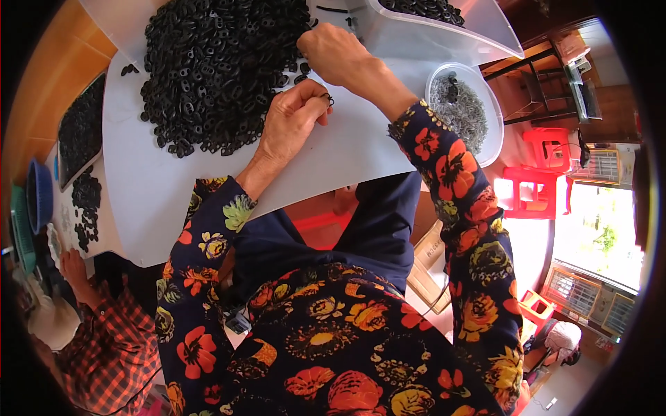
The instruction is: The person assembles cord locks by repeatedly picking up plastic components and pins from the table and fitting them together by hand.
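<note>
A large heap of small black two-holed plastic pieces (pixel 208 76) covers the left part of the white table (pixel 374 139). At the heap's right edge my left hand (pixel 288 121) is closed, pinching a small dark looped piece (pixel 329 100) between thumb and forefinger. Farther off and a little to the right, my right hand (pixel 340 59) has its fingers pressed together beside the heap's far right edge. Whatever those fingertips hold is hidden. To the right of my right forearm sits a round clear tub (pixel 491 114) of small silvery pieces, with a few black ones on top.
At the far right a translucent bin (pixel 479 35) holds more black pieces. On the left, a co-worker in a checked shirt (pixel 111 353) reaches toward another table with scattered black pieces (pixel 87 208). Blue (pixel 39 194) and green (pixel 22 229) baskets stand there. Red stools (pixel 531 191) stand right.
</note>
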Action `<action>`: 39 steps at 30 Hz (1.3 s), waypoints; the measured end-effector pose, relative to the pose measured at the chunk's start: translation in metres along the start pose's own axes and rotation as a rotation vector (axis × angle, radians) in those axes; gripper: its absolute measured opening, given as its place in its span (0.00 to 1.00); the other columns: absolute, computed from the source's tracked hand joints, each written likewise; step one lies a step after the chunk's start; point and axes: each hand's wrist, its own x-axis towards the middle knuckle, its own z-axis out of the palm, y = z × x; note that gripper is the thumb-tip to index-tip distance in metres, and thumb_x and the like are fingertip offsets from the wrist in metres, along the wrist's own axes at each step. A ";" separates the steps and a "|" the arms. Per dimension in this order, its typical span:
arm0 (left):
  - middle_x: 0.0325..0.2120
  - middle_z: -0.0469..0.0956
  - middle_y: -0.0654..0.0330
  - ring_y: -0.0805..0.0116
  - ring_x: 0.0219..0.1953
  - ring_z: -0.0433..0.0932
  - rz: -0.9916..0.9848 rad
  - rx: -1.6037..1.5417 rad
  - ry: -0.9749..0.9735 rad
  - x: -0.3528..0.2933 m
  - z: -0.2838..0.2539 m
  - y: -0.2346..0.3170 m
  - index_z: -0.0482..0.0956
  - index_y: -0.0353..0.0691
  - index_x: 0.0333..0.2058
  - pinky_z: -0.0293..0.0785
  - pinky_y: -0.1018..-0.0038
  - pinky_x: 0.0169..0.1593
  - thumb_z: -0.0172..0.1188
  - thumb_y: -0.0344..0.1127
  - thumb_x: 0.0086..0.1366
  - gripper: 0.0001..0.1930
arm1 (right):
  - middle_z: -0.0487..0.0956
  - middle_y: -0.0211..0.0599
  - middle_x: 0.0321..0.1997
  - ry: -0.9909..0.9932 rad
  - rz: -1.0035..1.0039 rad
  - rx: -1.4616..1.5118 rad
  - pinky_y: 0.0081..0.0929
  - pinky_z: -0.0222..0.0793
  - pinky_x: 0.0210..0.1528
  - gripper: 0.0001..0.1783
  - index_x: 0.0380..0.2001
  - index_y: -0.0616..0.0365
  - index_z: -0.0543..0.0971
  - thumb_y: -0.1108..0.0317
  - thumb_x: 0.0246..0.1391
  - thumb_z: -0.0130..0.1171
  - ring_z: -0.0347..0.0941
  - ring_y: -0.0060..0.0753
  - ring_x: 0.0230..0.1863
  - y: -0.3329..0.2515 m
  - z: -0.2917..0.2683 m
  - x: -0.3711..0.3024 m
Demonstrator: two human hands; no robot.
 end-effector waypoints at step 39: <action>0.22 0.73 0.68 0.82 0.25 0.68 0.096 0.119 -0.003 0.002 -0.002 -0.010 0.74 0.36 0.27 0.65 0.83 0.32 0.50 0.29 0.62 0.06 | 0.79 0.34 0.32 0.165 0.369 1.477 0.20 0.72 0.39 0.12 0.43 0.64 0.75 0.73 0.55 0.58 0.72 0.20 0.31 -0.001 0.010 -0.098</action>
